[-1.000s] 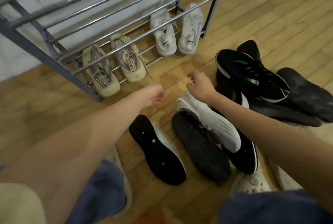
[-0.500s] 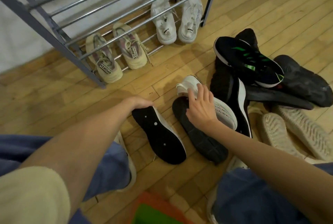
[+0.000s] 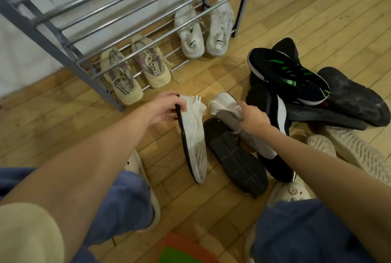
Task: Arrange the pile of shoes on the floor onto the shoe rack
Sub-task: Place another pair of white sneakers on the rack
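Left hand (image 3: 164,107) fingers curl round left white shoe (image 3: 193,135) heel, sole sideways. Right hand (image 3: 252,117) pinches right white shoe (image 3: 225,106) collar, atop pile (image 3: 296,85).

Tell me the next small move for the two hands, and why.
Probably lift both white shoes clear of the pile and carry them to the rack. The left hand already grips one white shoe at its heel, the right hand grips its mate, which lies on a black sole, and the bottom shelf holds two pairs.
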Available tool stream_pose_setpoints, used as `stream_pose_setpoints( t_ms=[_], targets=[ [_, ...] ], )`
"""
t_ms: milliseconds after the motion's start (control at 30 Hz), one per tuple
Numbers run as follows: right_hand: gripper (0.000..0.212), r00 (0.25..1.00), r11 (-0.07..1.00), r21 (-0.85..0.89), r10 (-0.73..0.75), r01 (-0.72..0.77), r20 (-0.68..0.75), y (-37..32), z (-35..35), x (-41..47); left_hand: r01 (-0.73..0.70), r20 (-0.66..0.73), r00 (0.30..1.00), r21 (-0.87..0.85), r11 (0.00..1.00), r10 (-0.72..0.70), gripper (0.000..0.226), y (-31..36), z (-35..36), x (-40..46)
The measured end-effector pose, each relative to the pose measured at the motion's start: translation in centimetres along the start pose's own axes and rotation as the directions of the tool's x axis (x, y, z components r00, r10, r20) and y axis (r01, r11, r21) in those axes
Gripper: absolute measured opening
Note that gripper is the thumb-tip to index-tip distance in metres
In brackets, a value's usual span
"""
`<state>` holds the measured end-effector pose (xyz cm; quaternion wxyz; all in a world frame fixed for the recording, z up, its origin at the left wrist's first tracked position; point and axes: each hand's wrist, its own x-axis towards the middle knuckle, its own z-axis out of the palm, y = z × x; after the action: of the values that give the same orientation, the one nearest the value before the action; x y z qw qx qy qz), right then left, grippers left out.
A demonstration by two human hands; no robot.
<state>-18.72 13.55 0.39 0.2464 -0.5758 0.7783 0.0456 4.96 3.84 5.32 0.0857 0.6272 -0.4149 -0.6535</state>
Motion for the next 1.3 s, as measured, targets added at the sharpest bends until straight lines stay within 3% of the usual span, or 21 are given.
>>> stream_pose_setpoints(
  t_ms=[167, 333, 367, 433, 500, 567, 667, 767, 867, 967, 1033, 1067, 1167, 1233, 1300],
  targets=[
    [0.058, 0.995, 0.990, 0.130, 0.035, -0.048, 0.096, 0.4, -0.8, 0.5, -0.049, 0.084, 0.995, 0.020, 0.999, 0.047, 0.061, 0.7, -0.3, -0.3],
    [0.067, 0.990, 0.992, -0.117, 0.060, -0.044, 0.132, 1.2, -0.7, -0.2, 0.003, 0.228, 0.974, -0.061, 0.998, 0.011, 0.017, 0.8, -1.8, -0.4],
    [0.064, 0.990, 0.981, -0.191, 0.062, -0.037, 0.128, 1.2, -0.7, -0.5, 0.003, 0.227, 0.974, -0.007, 1.000, -0.001, 0.016, 0.9, -2.0, -0.4],
    [0.043, 0.995, 0.967, -0.252, 0.043, -0.018, 0.093, 1.2, -0.4, -0.8, -0.035, 0.159, 0.987, 0.183, 0.983, 0.005, 0.039, 0.6, -2.5, 0.2],
    [0.016, 0.997, 0.988, -0.146, 0.057, -0.049, 0.055, 0.9, -0.7, -0.9, -0.066, 0.045, 0.997, 0.292, 0.954, 0.056, 0.058, 0.5, -2.5, 0.3],
    [0.013, 0.991, 0.987, 0.101, 0.120, -0.126, 0.064, 0.6, -1.5, -0.8, -0.110, -0.030, 0.992, 0.280, 0.954, 0.124, 0.060, 0.6, -2.5, 0.1],
    [0.036, 0.968, 0.845, 0.476, 0.237, -0.244, 0.075, 0.4, -4.2, -0.2, -0.209, -0.168, 0.956, 0.183, 0.961, 0.240, 0.037, 1.4, -2.6, -0.1],
    [0.025, 0.942, 0.654, 0.698, 0.323, -0.292, 0.092, -0.1, -7.1, 0.2, -0.282, -0.358, 0.890, 0.052, 0.958, 0.282, 0.007, 2.5, -2.9, -1.1],
    [0.029, 0.917, 0.413, 0.871, 0.388, -0.266, 0.096, -1.3, -8.4, 0.1, -0.328, -0.442, 0.865, -0.142, 0.934, 0.236, 0.012, 3.1, -4.0, -1.5],
    [0.027, 0.909, 0.268, 0.948, 0.415, -0.172, 0.047, -2.4, -8.7, -0.4, -0.294, -0.368, 0.918, -0.379, 0.878, 0.149, 0.048, 3.0, -5.1, -1.4],
    [0.026, 0.888, 0.173, 0.980, 0.460, -0.094, 0.004, -2.6, -9.0, -0.4, -0.304, -0.342, 0.929, -0.491, 0.817, 0.141, 0.031, 2.8, -4.6, -2.1],
    [0.024, 0.881, 0.129, 0.990, 0.473, -0.055, -0.013, -2.5, -9.2, -0.3, -0.264, -0.302, 0.947, -0.520, 0.812, 0.115, 0.033, 2.6, -4.1, -2.3],
    [0.016, 0.881, 0.142, 0.990, 0.465, 0.025, -0.089, -2.8, -10.0, -0.5, -0.153, -0.182, 0.982, -0.604, 0.782, 0.052, 0.072, 0.7, -2.6, -1.7],
    [0.014, 0.881, 0.071, 0.997, 0.470, 0.026, -0.057, -2.6, -10.1, -0.3, -0.045, -0.118, 0.992, -0.644, 0.764, -0.042, 0.082, -0.7, -1.7, -0.7],
    [0.011, 0.868, -0.070, 0.997, 0.493, -0.030, 0.061, -2.4, -10.1, -0.2, 0.070, -0.079, 0.985, -0.634, 0.770, -0.154, 0.066, -1.2, -0.6, -1.6]
  ],
)
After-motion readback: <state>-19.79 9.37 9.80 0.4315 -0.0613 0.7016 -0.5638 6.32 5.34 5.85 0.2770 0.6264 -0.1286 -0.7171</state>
